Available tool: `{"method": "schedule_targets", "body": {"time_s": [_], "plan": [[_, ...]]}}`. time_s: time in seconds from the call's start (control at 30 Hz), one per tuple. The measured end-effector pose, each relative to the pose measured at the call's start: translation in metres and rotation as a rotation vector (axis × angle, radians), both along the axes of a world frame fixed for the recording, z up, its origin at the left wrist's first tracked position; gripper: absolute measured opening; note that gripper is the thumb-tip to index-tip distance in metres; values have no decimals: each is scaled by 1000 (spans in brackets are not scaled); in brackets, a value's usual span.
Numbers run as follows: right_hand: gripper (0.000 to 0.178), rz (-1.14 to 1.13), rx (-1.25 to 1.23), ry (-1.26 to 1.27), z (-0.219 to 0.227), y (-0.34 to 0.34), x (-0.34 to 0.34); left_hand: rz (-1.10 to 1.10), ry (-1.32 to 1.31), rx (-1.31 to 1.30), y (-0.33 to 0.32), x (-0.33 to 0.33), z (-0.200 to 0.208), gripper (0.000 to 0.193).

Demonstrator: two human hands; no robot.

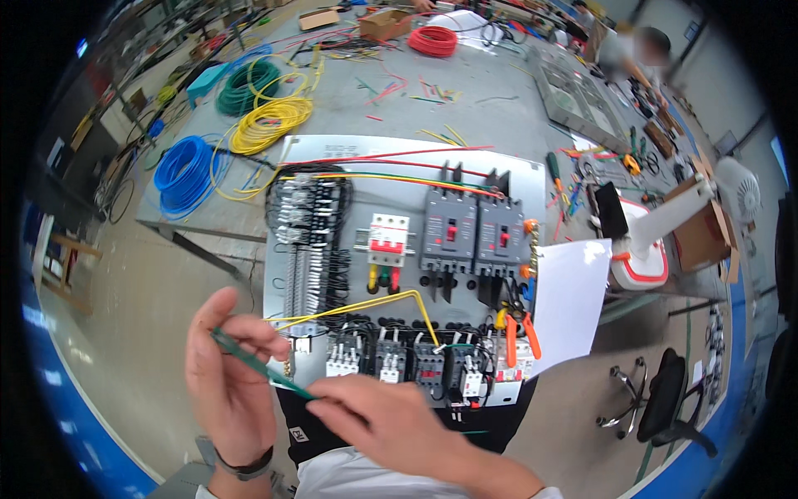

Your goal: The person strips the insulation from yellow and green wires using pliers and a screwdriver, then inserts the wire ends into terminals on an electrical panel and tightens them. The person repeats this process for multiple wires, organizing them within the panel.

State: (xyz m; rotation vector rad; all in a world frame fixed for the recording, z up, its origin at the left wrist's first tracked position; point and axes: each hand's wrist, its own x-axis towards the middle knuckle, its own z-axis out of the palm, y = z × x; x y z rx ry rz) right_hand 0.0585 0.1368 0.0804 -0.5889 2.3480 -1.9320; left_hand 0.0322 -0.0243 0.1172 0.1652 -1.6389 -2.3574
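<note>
A thin green strip, either tubing or wire, slants between my hands over the near left corner of the metal panel. My left hand has its fingers curled about the strip's upper end, with the thumb raised. The fingers of my right hand pinch its lower end; a bit of green also shows beyond that hand. Bent yellow wires cross the panel just past my hands. One comes down to the row of contactors along the near edge.
The mounting panel carries breakers, a small white breaker and terminal strips. Orange-handled pliers lie on its right side. Paper overhangs beside it. Blue, yellow and red wire coils sit beyond.
</note>
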Motion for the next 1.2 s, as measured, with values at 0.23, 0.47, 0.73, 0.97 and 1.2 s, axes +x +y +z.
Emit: {"method": "schedule_targets", "body": {"time_s": [0.23, 0.47, 0.73, 0.97, 1.2], "plan": [[21, -23, -82, 27, -19, 11, 24, -197, 92, 324, -31, 2, 6, 35], [15, -523, 282, -93, -29, 127, 25, -325, 338, 28, -93, 5, 37, 37], [28, -649, 889, -262, -53, 160, 4, -572, -62, -470, -51, 21, 14, 40], [34, -546, 1261, -322, -59, 152, -22, -898, -382, -386, -26, 32, -1, 35], [27, -681, 929, -420, -66, 163, -24, -955, -432, -174, -36, 32, -23, 45]]}}
